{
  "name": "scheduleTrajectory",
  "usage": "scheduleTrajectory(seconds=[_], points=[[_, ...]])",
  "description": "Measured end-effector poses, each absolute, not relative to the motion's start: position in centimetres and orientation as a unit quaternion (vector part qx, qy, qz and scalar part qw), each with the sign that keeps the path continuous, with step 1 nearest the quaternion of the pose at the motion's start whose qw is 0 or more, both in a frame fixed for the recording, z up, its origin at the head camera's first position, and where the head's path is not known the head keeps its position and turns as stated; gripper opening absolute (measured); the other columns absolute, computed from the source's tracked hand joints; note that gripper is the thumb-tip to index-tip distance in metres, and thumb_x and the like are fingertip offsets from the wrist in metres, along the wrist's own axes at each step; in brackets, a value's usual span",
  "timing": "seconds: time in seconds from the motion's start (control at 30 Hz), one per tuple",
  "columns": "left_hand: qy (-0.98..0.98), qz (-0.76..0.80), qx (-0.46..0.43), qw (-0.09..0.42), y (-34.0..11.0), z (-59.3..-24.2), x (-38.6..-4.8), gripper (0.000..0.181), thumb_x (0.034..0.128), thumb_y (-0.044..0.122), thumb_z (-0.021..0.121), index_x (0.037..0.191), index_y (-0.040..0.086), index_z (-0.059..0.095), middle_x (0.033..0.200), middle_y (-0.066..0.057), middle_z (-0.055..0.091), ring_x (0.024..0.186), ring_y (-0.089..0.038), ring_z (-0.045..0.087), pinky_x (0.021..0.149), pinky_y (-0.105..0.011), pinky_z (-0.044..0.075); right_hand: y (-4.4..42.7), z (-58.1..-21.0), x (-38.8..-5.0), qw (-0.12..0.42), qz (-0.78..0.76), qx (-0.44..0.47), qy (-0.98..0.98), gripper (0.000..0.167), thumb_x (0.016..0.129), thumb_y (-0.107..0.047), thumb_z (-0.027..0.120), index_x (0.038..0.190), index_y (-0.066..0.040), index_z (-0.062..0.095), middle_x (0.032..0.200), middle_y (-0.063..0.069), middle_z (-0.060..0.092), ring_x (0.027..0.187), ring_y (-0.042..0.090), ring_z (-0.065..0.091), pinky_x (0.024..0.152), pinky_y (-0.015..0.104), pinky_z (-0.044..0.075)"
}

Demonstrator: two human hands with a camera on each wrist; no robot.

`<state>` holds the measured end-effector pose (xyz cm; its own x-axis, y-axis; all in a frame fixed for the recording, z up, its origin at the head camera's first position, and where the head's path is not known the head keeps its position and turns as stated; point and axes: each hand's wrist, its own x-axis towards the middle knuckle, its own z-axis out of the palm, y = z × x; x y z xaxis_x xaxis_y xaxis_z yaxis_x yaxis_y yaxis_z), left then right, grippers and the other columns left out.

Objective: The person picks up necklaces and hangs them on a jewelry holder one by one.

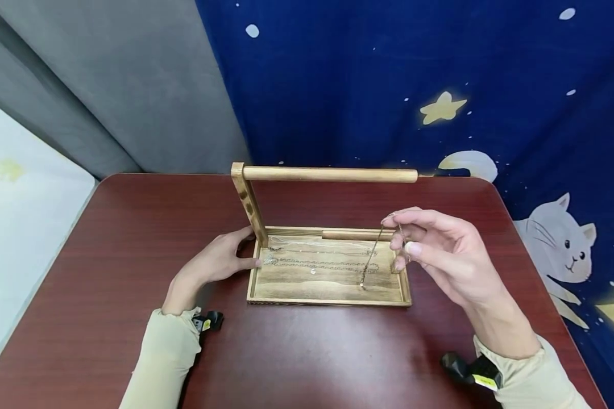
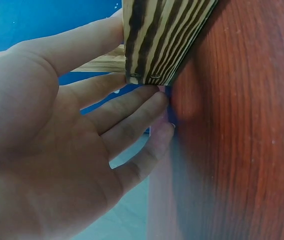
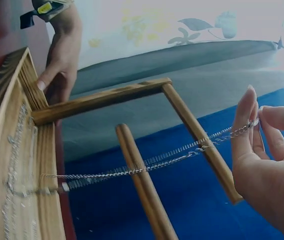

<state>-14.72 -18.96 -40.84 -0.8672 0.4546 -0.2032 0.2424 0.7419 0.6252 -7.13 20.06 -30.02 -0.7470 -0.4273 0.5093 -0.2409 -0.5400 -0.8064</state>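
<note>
At the left end of the wooden tray [image 1: 327, 303], the rim is touched by the left hand [image 1: 217, 259], whose fingers are stretched out and wrapped round nothing. On that end a post [image 1: 251, 201] is fixed, and from it an upper bar [image 1: 330, 174] is carried rightward over the tray; no chain is seen hung there. Inside the tray, several chains [image 1: 337, 263] are laid lengthwise, left unlifted. Above the tray's right half, one necklace [image 1: 372, 257] is raised, its top pinched between the thumb and fingers of the right hand [image 1: 452, 258]. Lifting is thus judged done for a single piece; whether its lower end is free of the tray floor cannot quite be made out.
</note>
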Motion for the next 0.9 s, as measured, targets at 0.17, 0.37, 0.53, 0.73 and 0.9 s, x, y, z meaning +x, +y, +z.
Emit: scheduleTrajectory(seconds=[0.17, 0.37, 0.53, 0.73, 0.9], points=[[0.914, 0.312, 0.2, 0.165, -19.1, -40.6, -14.6, 0.074, 0.0877, 0.028, 0.078, 0.15, 0.009, 0.043, 0.144, -0.016, 0.052, 0.136, -0.034, 0.044, 0.106, -0.053, 0.039, 20.6, -28.9, -7.2, 0.041, -0.78, -0.38, 0.495, 0.043, 0.089, 0.031, 0.037, 0.13, 0.026, 0.045, 0.135, 0.033, 0.053, 0.109, 0.034, 0.065, 0.08, 0.047, 0.057], [0.915, 0.31, 0.195, 0.168, -19.1, -40.5, -14.6, 0.075, 0.0881, 0.027, 0.078, 0.151, 0.008, 0.041, 0.146, -0.016, 0.05, 0.137, -0.035, 0.043, 0.107, -0.053, 0.039, 21.1, -27.7, -7.4, 0.032, -0.746, -0.396, 0.534, 0.048, 0.087, 0.032, 0.041, 0.134, 0.025, 0.043, 0.143, 0.029, 0.047, 0.112, 0.035, 0.065, 0.071, 0.042, 0.059], [0.919, 0.302, 0.192, 0.167, -19.0, -40.7, -14.5, 0.079, 0.0877, 0.028, 0.078, 0.152, 0.007, 0.038, 0.148, -0.017, 0.048, 0.137, -0.035, 0.042, 0.107, -0.054, 0.039, 21.5, -27.0, -7.5, 0.02, -0.745, -0.382, 0.546, 0.053, 0.083, 0.033, 0.05, 0.135, 0.024, 0.042, 0.143, 0.029, 0.048, 0.104, 0.034, 0.069, 0.06, 0.037, 0.059], [0.919, 0.305, 0.191, 0.162, -19.1, -40.9, -14.4, 0.078, 0.0871, 0.027, 0.079, 0.152, 0.008, 0.04, 0.147, -0.016, 0.049, 0.136, -0.035, 0.044, 0.106, -0.053, 0.04, 21.7, -26.7, -8.2, 0.007, -0.777, -0.39, 0.494, 0.052, 0.083, 0.033, 0.051, 0.133, 0.027, 0.04, 0.143, 0.032, 0.046, 0.097, 0.035, 0.071, 0.057, 0.032, 0.058], [0.919, 0.306, 0.194, 0.156, -18.9, -40.9, -14.6, 0.076, 0.0862, 0.027, 0.08, 0.15, 0.008, 0.042, 0.145, -0.016, 0.051, 0.135, -0.034, 0.045, 0.105, -0.052, 0.04, 22.0, -25.7, -8.6, -0.007, -0.793, -0.389, 0.469, 0.05, 0.083, 0.034, 0.047, 0.132, 0.029, 0.039, 0.141, 0.034, 0.046, 0.092, 0.034, 0.072, 0.056, 0.031, 0.057]])
